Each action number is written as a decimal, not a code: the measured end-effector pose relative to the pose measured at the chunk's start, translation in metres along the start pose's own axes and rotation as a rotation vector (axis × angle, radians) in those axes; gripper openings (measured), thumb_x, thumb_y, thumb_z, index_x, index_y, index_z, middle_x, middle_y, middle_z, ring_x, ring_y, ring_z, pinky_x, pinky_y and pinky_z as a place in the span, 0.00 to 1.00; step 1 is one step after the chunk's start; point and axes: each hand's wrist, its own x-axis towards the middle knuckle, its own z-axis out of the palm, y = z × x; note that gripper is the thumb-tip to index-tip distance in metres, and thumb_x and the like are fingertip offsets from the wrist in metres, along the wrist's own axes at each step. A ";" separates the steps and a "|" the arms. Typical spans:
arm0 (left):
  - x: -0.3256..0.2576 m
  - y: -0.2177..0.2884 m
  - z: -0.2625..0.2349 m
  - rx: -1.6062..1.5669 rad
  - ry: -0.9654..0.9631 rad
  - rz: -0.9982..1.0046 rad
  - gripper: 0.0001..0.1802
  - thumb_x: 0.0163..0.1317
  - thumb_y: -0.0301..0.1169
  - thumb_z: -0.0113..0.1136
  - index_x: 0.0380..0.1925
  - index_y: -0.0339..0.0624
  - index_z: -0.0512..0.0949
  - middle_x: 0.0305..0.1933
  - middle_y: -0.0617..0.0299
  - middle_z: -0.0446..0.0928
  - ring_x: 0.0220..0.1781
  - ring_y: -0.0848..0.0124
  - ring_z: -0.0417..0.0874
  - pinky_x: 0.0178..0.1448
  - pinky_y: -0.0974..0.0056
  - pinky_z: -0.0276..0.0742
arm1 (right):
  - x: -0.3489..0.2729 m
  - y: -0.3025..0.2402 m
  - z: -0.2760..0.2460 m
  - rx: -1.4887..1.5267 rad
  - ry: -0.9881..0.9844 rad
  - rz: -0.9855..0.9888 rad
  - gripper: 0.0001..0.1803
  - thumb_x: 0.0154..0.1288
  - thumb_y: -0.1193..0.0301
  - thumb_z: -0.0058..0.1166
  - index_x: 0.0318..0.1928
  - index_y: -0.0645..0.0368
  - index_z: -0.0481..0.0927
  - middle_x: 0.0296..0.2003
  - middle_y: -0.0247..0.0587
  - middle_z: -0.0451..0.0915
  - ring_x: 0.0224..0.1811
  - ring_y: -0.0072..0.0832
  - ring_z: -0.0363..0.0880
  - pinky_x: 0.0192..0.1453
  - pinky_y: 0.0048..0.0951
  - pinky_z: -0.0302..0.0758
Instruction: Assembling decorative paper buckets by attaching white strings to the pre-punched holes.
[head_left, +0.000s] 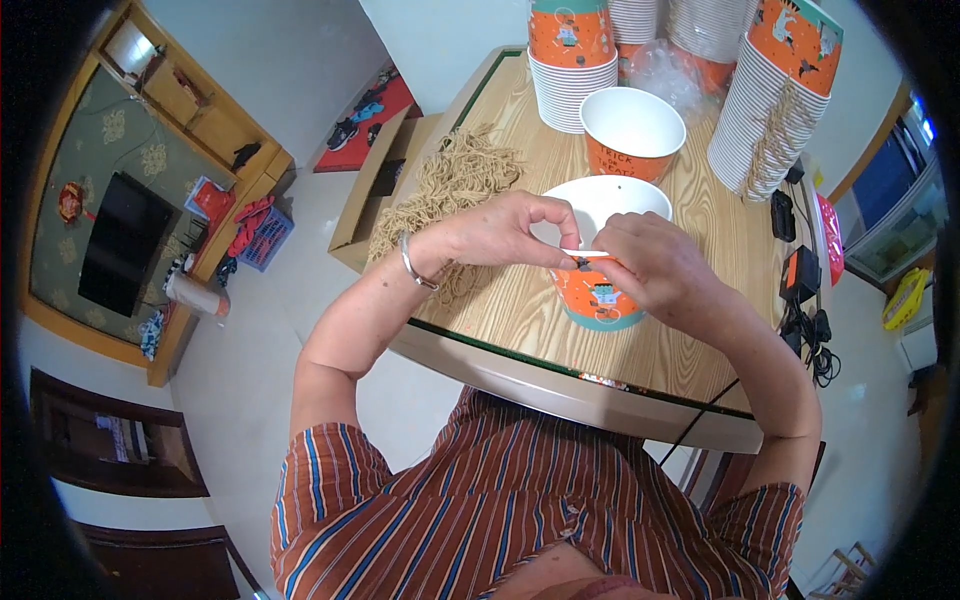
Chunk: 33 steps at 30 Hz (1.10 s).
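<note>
The right hand [655, 265] hides the near rim of the orange paper bucket [600, 300]. The top edge cuts off the far bucket stacks [770, 110].

- An orange paper bucket [598, 298] with a white inside and a teal band at its base stands upright on the near part of the wooden surface [500, 300], its round mouth open upward.
- Its near rim is pinched between both hands: the left hand [500, 232] comes in from the left, and the right hand [650, 265] covers its right side.
</note>
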 end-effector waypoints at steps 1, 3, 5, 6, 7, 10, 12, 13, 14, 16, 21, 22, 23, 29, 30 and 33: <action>0.001 0.001 0.002 0.066 0.029 0.009 0.06 0.63 0.24 0.65 0.38 0.39 0.77 0.40 0.72 0.77 0.43 0.84 0.75 0.42 0.75 0.75 | -0.001 0.002 0.002 -0.002 0.012 -0.011 0.07 0.61 0.71 0.59 0.37 0.58 0.75 0.32 0.43 0.76 0.37 0.44 0.75 0.43 0.40 0.70; 0.001 0.009 0.008 0.049 0.064 -0.047 0.07 0.61 0.25 0.65 0.38 0.41 0.77 0.38 0.71 0.77 0.40 0.84 0.75 0.41 0.74 0.74 | -0.001 0.002 0.003 -0.004 0.024 -0.021 0.07 0.61 0.71 0.59 0.37 0.58 0.75 0.33 0.43 0.75 0.37 0.43 0.75 0.43 0.40 0.70; 0.000 0.013 0.013 0.033 0.099 -0.101 0.07 0.60 0.26 0.65 0.37 0.42 0.77 0.36 0.71 0.78 0.38 0.84 0.75 0.39 0.74 0.73 | -0.001 0.001 0.004 -0.032 0.053 -0.047 0.08 0.61 0.71 0.59 0.37 0.58 0.74 0.33 0.43 0.75 0.36 0.43 0.75 0.43 0.40 0.70; -0.001 0.013 0.014 0.036 0.109 -0.126 0.07 0.59 0.26 0.65 0.36 0.42 0.77 0.35 0.70 0.77 0.36 0.83 0.75 0.36 0.74 0.73 | -0.002 0.000 0.004 -0.031 0.053 -0.048 0.08 0.61 0.71 0.59 0.37 0.58 0.74 0.33 0.43 0.75 0.36 0.43 0.75 0.43 0.40 0.70; -0.002 0.013 0.015 0.039 0.118 -0.151 0.08 0.58 0.25 0.65 0.36 0.42 0.76 0.34 0.69 0.76 0.34 0.82 0.74 0.33 0.73 0.72 | -0.002 -0.001 0.004 -0.074 0.051 -0.084 0.10 0.59 0.72 0.61 0.38 0.59 0.74 0.34 0.44 0.75 0.38 0.44 0.76 0.44 0.41 0.71; -0.002 0.014 0.017 0.081 0.147 -0.086 0.08 0.56 0.23 0.63 0.35 0.41 0.75 0.34 0.66 0.75 0.33 0.80 0.74 0.29 0.73 0.70 | -0.003 -0.002 0.004 -0.113 0.035 -0.106 0.14 0.56 0.73 0.63 0.40 0.60 0.73 0.36 0.46 0.76 0.39 0.44 0.77 0.44 0.42 0.72; -0.003 0.016 0.018 0.135 0.160 -0.071 0.08 0.56 0.23 0.63 0.35 0.41 0.76 0.35 0.65 0.75 0.34 0.79 0.74 0.32 0.72 0.72 | -0.004 -0.003 0.005 -0.110 0.021 -0.091 0.14 0.55 0.74 0.63 0.40 0.61 0.73 0.36 0.46 0.76 0.39 0.44 0.77 0.44 0.42 0.72; -0.003 0.017 0.018 0.191 0.172 -0.054 0.07 0.56 0.23 0.63 0.35 0.41 0.76 0.35 0.64 0.75 0.35 0.78 0.75 0.34 0.71 0.73 | -0.004 -0.002 0.006 -0.118 0.038 -0.100 0.14 0.55 0.73 0.63 0.40 0.61 0.73 0.35 0.46 0.76 0.39 0.44 0.77 0.44 0.41 0.72; -0.003 0.012 0.018 0.190 0.171 -0.055 0.07 0.56 0.23 0.63 0.35 0.41 0.76 0.35 0.64 0.75 0.35 0.78 0.75 0.34 0.71 0.73 | -0.005 -0.002 0.007 -0.127 0.054 -0.109 0.14 0.55 0.73 0.63 0.40 0.60 0.73 0.35 0.46 0.76 0.39 0.44 0.77 0.44 0.41 0.72; -0.003 0.002 0.017 0.410 0.236 0.213 0.07 0.56 0.22 0.61 0.35 0.39 0.77 0.36 0.63 0.76 0.39 0.75 0.76 0.44 0.67 0.75 | -0.005 0.001 0.010 -0.113 0.064 -0.099 0.14 0.55 0.72 0.63 0.40 0.60 0.73 0.35 0.45 0.76 0.38 0.44 0.77 0.44 0.41 0.72; -0.006 0.002 0.010 0.144 0.157 0.086 0.07 0.58 0.21 0.61 0.37 0.38 0.79 0.38 0.65 0.78 0.44 0.77 0.77 0.52 0.67 0.74 | -0.004 0.003 0.010 -0.010 0.107 -0.053 0.07 0.61 0.72 0.59 0.36 0.59 0.74 0.33 0.44 0.74 0.36 0.43 0.74 0.43 0.40 0.70; -0.006 0.002 0.009 0.079 0.142 0.047 0.07 0.59 0.21 0.62 0.39 0.38 0.80 0.39 0.66 0.79 0.45 0.78 0.77 0.52 0.69 0.74 | -0.005 0.003 0.009 -0.026 0.082 -0.047 0.09 0.59 0.72 0.60 0.38 0.58 0.74 0.33 0.44 0.75 0.36 0.44 0.75 0.43 0.41 0.70; -0.006 0.001 0.008 0.079 0.142 0.046 0.07 0.59 0.21 0.62 0.39 0.38 0.80 0.39 0.66 0.79 0.45 0.78 0.77 0.52 0.69 0.74 | -0.005 0.002 0.008 -0.041 0.058 -0.042 0.12 0.57 0.71 0.61 0.39 0.58 0.73 0.33 0.45 0.75 0.37 0.44 0.77 0.42 0.43 0.70; -0.006 -0.005 0.007 -0.060 0.087 -0.088 0.07 0.64 0.26 0.64 0.42 0.40 0.80 0.40 0.71 0.80 0.47 0.81 0.76 0.56 0.70 0.72 | -0.007 0.002 0.009 -0.032 0.028 -0.020 0.10 0.61 0.70 0.59 0.38 0.58 0.73 0.32 0.45 0.74 0.36 0.45 0.75 0.42 0.42 0.69; -0.006 -0.006 0.006 -0.060 0.079 -0.094 0.07 0.64 0.26 0.64 0.42 0.40 0.81 0.40 0.71 0.80 0.47 0.81 0.76 0.56 0.70 0.72 | -0.008 0.002 0.008 -0.031 0.029 -0.019 0.10 0.61 0.70 0.59 0.38 0.58 0.73 0.32 0.45 0.74 0.36 0.45 0.75 0.42 0.42 0.69; -0.005 -0.005 0.006 -0.057 0.064 -0.108 0.08 0.64 0.25 0.64 0.42 0.40 0.81 0.41 0.71 0.80 0.47 0.82 0.76 0.56 0.70 0.72 | -0.008 0.002 0.009 -0.036 0.020 -0.017 0.10 0.61 0.70 0.59 0.38 0.58 0.73 0.32 0.45 0.74 0.36 0.45 0.75 0.42 0.42 0.69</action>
